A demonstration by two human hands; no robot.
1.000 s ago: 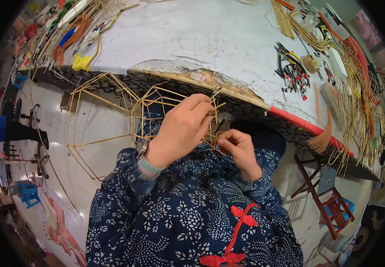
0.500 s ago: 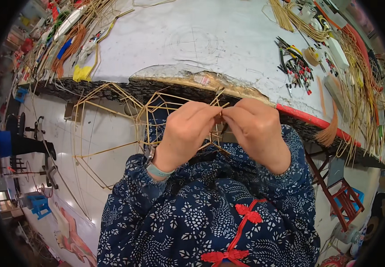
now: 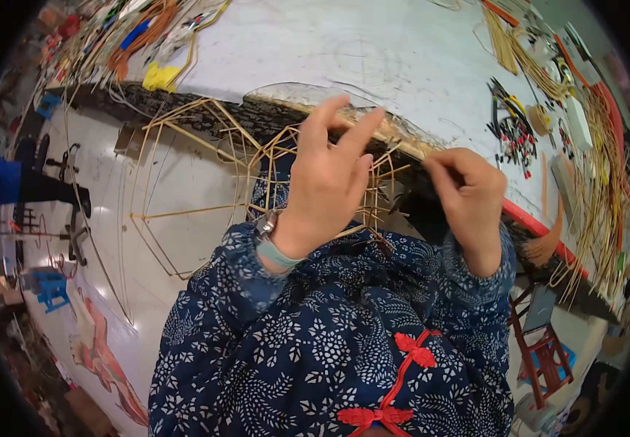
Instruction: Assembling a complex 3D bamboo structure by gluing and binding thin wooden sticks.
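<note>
A frame of thin bamboo strips (image 3: 197, 214), joined into faceted cage shapes, leans between the table edge and my lap. Over its right-hand part is my left hand (image 3: 323, 182), palm down, fingers spread and no object visible in them; it hides some of the strips. To the right of the frame, close to the worn table edge, my right hand (image 3: 471, 207) has thumb and forefinger pinched together. Whatever may be between those fingertips is too small to make out. Several short strip ends (image 3: 391, 171) stick out between my two hands.
The white-topped table (image 3: 293, 47) has a chipped front edge. On its right lie pliers with red-tipped clips (image 3: 515, 135), a tape roll (image 3: 539, 119) and bundled strips (image 3: 592, 211). A yellow scrap (image 3: 160, 76) sits at left. A wooden folding chair (image 3: 542, 349) stands lower right.
My hands were together, fingertips meeting at the frame; now they are apart. The left has spread its fingers, and the right has moved rightward, still pinched. The whole view has shifted slightly.
</note>
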